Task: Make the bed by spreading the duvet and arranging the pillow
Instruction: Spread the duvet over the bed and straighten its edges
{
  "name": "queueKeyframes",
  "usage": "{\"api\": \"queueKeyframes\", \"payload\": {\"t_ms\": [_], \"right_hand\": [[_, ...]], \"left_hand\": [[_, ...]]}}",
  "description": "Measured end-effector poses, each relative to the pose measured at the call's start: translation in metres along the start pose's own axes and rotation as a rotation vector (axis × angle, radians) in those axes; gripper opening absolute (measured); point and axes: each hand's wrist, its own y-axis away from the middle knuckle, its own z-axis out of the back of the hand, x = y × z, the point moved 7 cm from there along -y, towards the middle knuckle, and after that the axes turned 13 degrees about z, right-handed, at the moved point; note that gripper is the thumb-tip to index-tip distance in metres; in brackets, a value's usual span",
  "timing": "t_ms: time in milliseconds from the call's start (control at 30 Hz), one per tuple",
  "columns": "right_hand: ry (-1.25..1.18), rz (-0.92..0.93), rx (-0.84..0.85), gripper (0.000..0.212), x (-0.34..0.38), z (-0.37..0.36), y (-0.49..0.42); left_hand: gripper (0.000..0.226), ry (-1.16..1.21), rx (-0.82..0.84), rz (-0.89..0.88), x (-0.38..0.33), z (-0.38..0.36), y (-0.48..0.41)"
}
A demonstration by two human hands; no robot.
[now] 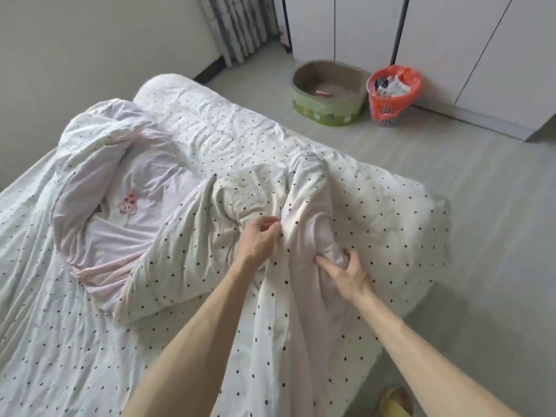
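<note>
A white duvet [186,236] with black dots lies crumpled across the middle of the bed [54,341], its pale pink underside with a small pink picture turned up at the left. My left hand [260,239] pinches a raised fold of the duvet near the centre. My right hand [346,273] grips the same bunched ridge a little lower and to the right. A dotted pillow [400,224] lies at the bed's right edge, partly under the duvet. The dotted sheet shows at the far end and at the near left.
The bed stands against a wall on the left. On the grey floor to the right are a green oval pet bed [328,91], a bin with an orange bag [391,94] and white wardrobe doors [451,40]. A yellow slipper [394,401] is by the bed's near corner.
</note>
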Motion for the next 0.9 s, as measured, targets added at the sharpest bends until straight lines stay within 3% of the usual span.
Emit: {"api": "queueKeyframes", "payload": {"t_ms": [100, 233, 333, 400, 500, 633, 700, 767, 833, 900], "right_hand": [[-0.093, 0.088, 0.012, 0.105, 0.025, 0.007, -0.017], [-0.095, 0.229, 0.030, 0.112, 0.078, 0.002, -0.055], [0.082, 0.254, 0.173, 0.111, 0.100, -0.019, -0.084], [0.236, 0.259, 0.219, 0.102, 0.101, -0.021, -0.096], [0.226, 0.366, 0.052, 0.066, 0.114, 0.017, -0.085], [0.310, 0.632, -0.384, 0.056, 0.112, 0.146, -0.045], [0.448, 0.540, -0.456, 0.050, 0.056, 0.201, -0.042], [0.558, 0.219, -0.371, 0.045, -0.029, 0.235, -0.051], [0.696, -0.108, -0.190, 0.041, -0.094, 0.243, -0.051], [0.743, -0.177, -0.148, 0.048, -0.118, 0.235, -0.051]], "left_hand": [[0.026, -0.002, -0.107, 0.060, 0.023, 0.004, 0.021], [0.055, 0.021, 0.053, 0.174, 0.056, -0.017, 0.052], [0.077, -0.057, 0.123, 0.198, 0.070, -0.034, 0.076], [0.076, -0.089, 0.101, 0.183, 0.066, -0.043, 0.087], [0.066, -0.070, 0.146, 0.129, 0.042, -0.071, 0.109], [0.067, -0.084, 0.353, 0.048, -0.006, -0.164, 0.144], [0.074, -0.183, 0.566, 0.065, -0.010, -0.220, 0.155], [0.081, -0.247, 0.741, 0.168, 0.000, -0.251, 0.153], [0.077, -0.167, 0.589, 0.246, 0.005, -0.240, 0.128], [0.069, 0.030, 0.238, 0.292, 0.003, -0.199, 0.099]]}}
